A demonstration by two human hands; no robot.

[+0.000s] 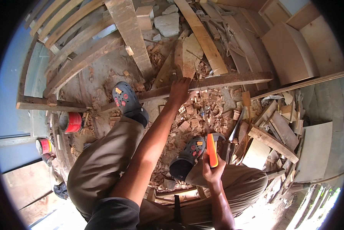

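Observation:
My right hand [212, 168] is wrapped round the orange handle [211, 150] of a handsaw. The saw's thin blade [204, 109], seen nearly edge-on, reaches away from me across a long wooden beam [233, 79]. My left hand [180, 89] grips a pale wooden board [191, 55] where it lies against the beam, just left of the blade. Part of its grip is hidden under the hand. My left foot, in a dark clog [126, 99], is against the beam; the other clog [188, 154] stands near the saw handle.
Wood chips [183, 124] cover the ground between my feet. Offcuts [273, 140] are heaped at right. Red cans [70, 122] stand at left beside a slatted wooden frame [83, 55]. Long planks [202, 36] and a stone [167, 25] lie at the far side.

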